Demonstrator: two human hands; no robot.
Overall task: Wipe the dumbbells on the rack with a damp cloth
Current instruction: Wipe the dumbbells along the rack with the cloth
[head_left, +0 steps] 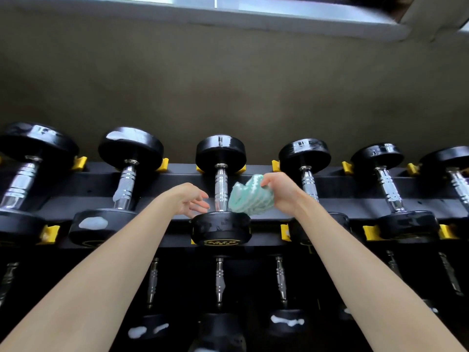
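right hand (280,193) gripping bunched cloth (250,198) beside centre dumbbell (220,191) on rack (330,184) | left hand (189,199) hovering open, empty | you're wrapping cloth round handle, steadying near head

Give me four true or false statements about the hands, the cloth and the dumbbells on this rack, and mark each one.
1. The right hand grips the green cloth. True.
2. The left hand is wrapped round the handle of the middle dumbbell. False: its fingers are spread open beside the handle and grip nothing.
3. The dumbbell to its left has white patches on both heads. True.
4. The cradles on the rack are red. False: they are yellow.
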